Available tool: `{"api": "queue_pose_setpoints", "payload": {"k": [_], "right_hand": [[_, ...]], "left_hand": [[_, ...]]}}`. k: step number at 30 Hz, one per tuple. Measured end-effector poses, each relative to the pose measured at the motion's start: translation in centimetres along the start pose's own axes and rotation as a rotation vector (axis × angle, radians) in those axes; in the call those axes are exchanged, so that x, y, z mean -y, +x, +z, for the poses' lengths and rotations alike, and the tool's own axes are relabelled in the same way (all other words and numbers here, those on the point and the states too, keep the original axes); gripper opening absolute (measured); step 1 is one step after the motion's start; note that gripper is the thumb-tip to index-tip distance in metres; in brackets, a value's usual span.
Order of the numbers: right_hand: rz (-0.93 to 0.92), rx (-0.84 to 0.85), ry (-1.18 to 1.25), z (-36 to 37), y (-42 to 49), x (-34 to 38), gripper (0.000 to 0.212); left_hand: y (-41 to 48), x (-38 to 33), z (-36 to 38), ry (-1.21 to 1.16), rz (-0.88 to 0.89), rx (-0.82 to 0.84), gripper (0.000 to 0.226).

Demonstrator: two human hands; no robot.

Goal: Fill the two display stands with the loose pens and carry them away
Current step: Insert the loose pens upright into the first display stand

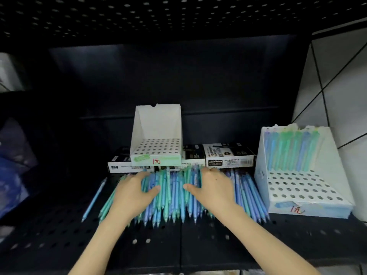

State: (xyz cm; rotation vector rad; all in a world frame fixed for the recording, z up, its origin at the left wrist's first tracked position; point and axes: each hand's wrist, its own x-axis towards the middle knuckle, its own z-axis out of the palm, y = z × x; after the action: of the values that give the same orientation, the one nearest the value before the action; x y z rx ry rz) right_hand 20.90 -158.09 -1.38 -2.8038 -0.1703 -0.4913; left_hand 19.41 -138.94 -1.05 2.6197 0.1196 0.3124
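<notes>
Both forearms are seen reaching forward from the bottom edge over the dark perforated shelf [59, 235]; the left hand [135, 192] and the right hand [213, 188] are laid on the heap of loose pens [172, 195], which is spread across the shelf between them and beyond to either side. The fingers of each hand are curled over the far ends of the pens and the thumbs are set inward, so a central bundle is bracketed and partly gathered; whether it is properly clamped cannot be told.

The empty display stand [156, 133] is perched on flat marker boxes [228, 155] just behind the heap; the second display stand [301, 175], well to the right, is filled only along its back row.

A slip is judged the main risk; the barrels are smooth and lie several deep, so a squeeze from the sides could let the middle ones shoot out or roll off the front edge; the perched stand could also be knocked from its boxes.

The pens are laid roughly parallel, long axis running front to back, tips pointed toward the camera; one stray pen [94, 199] is lying apart on the left, slanted.
</notes>
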Motion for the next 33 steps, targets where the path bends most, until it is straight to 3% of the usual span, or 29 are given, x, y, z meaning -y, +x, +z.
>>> {"api": "queue_pose_setpoints", "payload": {"k": [5,11,17,20,24,33], "right_hand": [[0.051,-0.007,0.113,0.2,0.4,0.3,0.064],[0.094,0.021,0.179,0.6,0.8,0.2,0.048],[0.092,0.008,0.248,1.1,0.5,0.6,0.040],[0.104,0.004,0.312,1.0,0.3,0.7,0.046],[0.131,0.020,0.379,0.7,0.3,0.7,0.055],[0.141,0.020,0.285,0.3,0.3,1.1,0.041]], "left_hand": [[0.6,-0.4,0.4,-0.067,-0.055,0.015,0.074],[0.3,-0.2,0.9,0.060,-0.169,-0.084,0.089],[0.9,1.0,1.0,-0.228,-0.174,-0.103,0.096],[1.1,1.3,1.0,-0.291,-0.157,-0.122,0.090],[0.9,1.0,1.0,-0.355,-0.100,-0.166,0.066],[1.0,0.9,1.1,-0.360,-0.100,-0.231,0.056]]}}
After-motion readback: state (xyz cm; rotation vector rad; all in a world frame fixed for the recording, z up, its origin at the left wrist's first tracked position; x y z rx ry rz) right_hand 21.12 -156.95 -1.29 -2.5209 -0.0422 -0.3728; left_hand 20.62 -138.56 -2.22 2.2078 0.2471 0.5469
